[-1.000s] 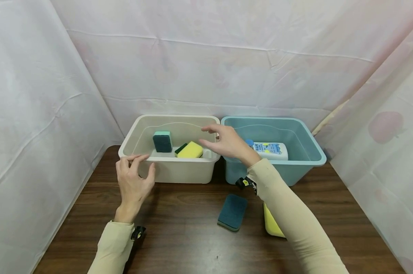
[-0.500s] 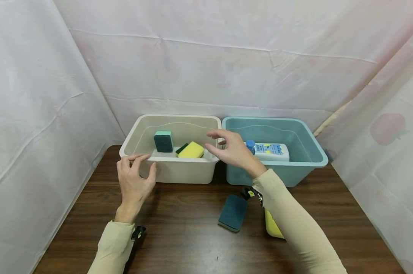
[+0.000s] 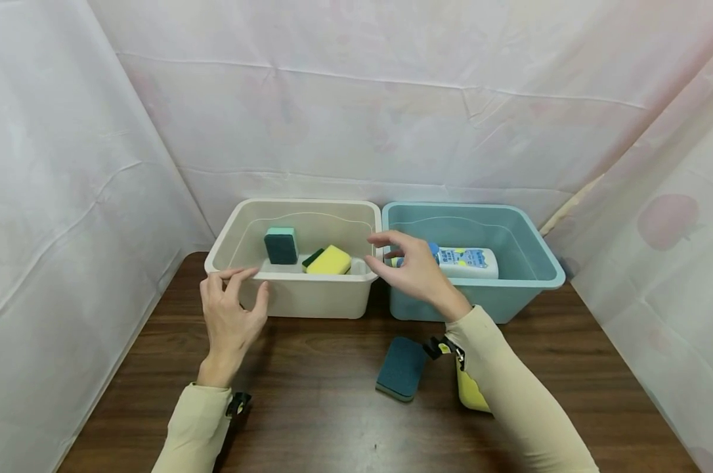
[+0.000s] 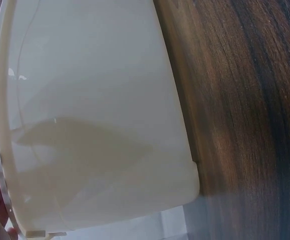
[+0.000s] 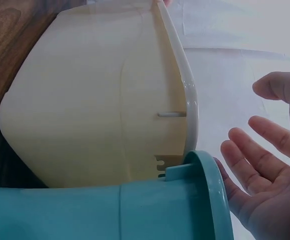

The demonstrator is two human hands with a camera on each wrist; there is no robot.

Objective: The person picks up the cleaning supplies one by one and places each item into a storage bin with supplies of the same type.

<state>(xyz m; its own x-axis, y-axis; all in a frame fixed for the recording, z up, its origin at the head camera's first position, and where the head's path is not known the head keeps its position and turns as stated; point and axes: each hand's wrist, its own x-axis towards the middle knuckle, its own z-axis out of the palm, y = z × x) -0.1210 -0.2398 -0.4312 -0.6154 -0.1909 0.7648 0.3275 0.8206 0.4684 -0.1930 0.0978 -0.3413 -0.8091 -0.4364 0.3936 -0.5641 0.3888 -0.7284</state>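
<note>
"Hands?"
"The left hand (image 3: 231,322) rests loosely bent fingers on the white bin (image 3: 309,295), thumb apart; the right hand (image 3: 412,268), spread and holding nothing, hangs at the near corner of the adjoining blue bin (image 3: 510,230)."
"What's blocked?"
"The right sleeve (image 3: 518,387) covers part of a yellow sponge (image 3: 469,393) on the worktop (image 3: 321,401); that hand hides some of the bottle (image 3: 465,263)."

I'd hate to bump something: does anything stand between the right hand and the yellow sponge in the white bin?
Yes, the right wall of the white bin: the right hand is by the blue bin, while the yellow sponge lies inside. Nothing visible covers the sponge.
</note>
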